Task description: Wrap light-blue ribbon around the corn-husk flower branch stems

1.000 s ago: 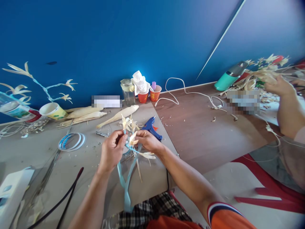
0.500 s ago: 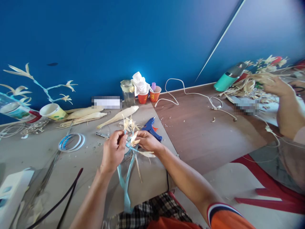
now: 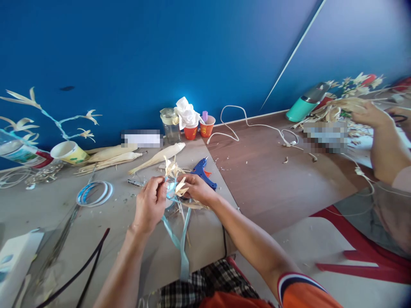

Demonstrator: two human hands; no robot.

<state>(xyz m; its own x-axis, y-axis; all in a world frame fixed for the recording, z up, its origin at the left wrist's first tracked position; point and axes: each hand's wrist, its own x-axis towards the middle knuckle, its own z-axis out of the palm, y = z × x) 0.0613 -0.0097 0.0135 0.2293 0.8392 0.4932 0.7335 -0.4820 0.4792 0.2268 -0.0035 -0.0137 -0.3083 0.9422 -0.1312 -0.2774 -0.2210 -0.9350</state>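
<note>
My left hand [image 3: 150, 204] is closed in a pinch on a thin blue-wrapped stem that carries pale dried-husk flowers [image 3: 171, 167]. From the other side my right hand [image 3: 199, 189] is closed on the same flower stem, its fingertips partly hidden behind a husk flower [image 3: 181, 187]. A long light-blue tape [image 3: 184, 256] hangs in a loop below the hands towards my lap. Just beyond my right hand lies a blue glue gun [image 3: 204, 173]. Past my left hand lies a pale husk bundle [image 3: 160, 156].
A roll of tape [image 3: 95, 193] lies left, near a paper cup [image 3: 69, 152] with blue-stemmed flowers. By the wall stand a glass jar [image 3: 171, 126] and red paper cups [image 3: 207, 127]. A white cable [image 3: 245, 112] crosses the brown tabletop. At right, a co-worker's hand [image 3: 369, 113] holds husks near a green bottle [image 3: 303, 107].
The hanging tape has swung to the right and now spreads in a wider loop. The husk flower by my right hand has turned slightly. Both hands keep their grip.
</note>
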